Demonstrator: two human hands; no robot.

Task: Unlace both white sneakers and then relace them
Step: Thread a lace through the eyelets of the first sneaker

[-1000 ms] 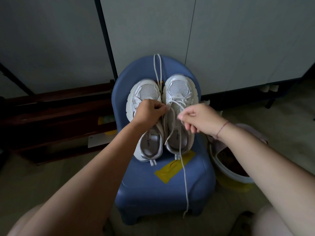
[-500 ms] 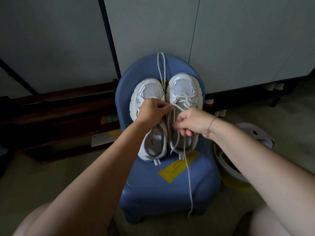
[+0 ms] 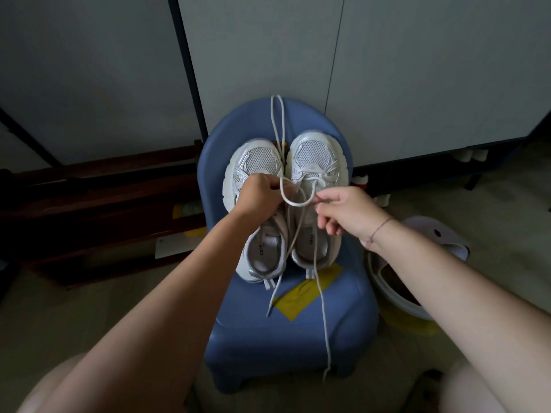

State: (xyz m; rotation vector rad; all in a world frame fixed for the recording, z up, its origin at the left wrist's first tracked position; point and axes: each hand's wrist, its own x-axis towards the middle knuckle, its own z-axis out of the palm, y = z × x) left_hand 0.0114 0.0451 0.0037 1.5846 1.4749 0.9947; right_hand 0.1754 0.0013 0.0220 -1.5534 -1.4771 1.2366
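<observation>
While left hand (image 3: 258, 198) and right hand (image 3: 348, 214) each pinch lace (image 3: 293, 203) above right sneaker (image 3: 317, 158), best keep loop untwisted, draw both ends evenly, snug at eyelets

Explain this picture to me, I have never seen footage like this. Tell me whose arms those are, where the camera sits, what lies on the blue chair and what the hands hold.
There is no machine here: these are a person's two bare arms. The single camera is worn on the person's head and looks forward and down, so the arms enter from the bottom. On the blue chair lie the left sneaker and the right sneaker, side by side, toes pointing away, near a patch of yellow tape. The left hand and the right hand each pinch the white lace, which loops between them over the right sneaker. Its ends trail down the seat. A second lace hangs over the chair back.
</observation>
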